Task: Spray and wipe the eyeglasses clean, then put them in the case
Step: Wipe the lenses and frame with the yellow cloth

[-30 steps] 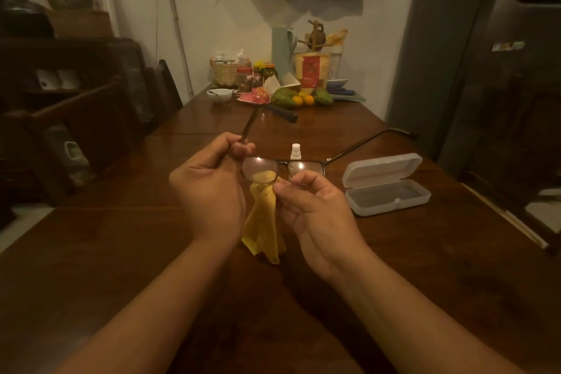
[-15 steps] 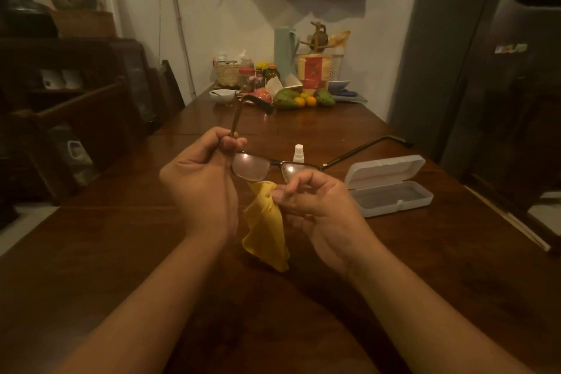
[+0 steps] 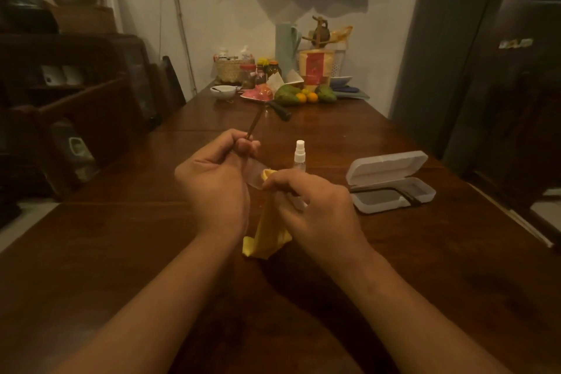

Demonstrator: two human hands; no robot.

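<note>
We had left hand (image 3: 214,184) pinched on eyeglasses (image 3: 254,174) at temple hinge, above table; right hand (image 3: 312,211) pressed yellow cloth (image 3: 267,232) on lens. Risk: twist strains hinge, 1 slip drops frame. Case (image 3: 391,181) open nearby.

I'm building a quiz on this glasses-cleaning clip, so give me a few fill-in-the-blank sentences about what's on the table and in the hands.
1. The right hand presses a ____ cloth against the eyeglasses.
2. The left hand grips the eyeglasses by one ____.
3. The case on the table has its lid ____.
4. Behind the hands the spray bottle stands ____.

Missing words: yellow; temple arm; open; upright
</note>
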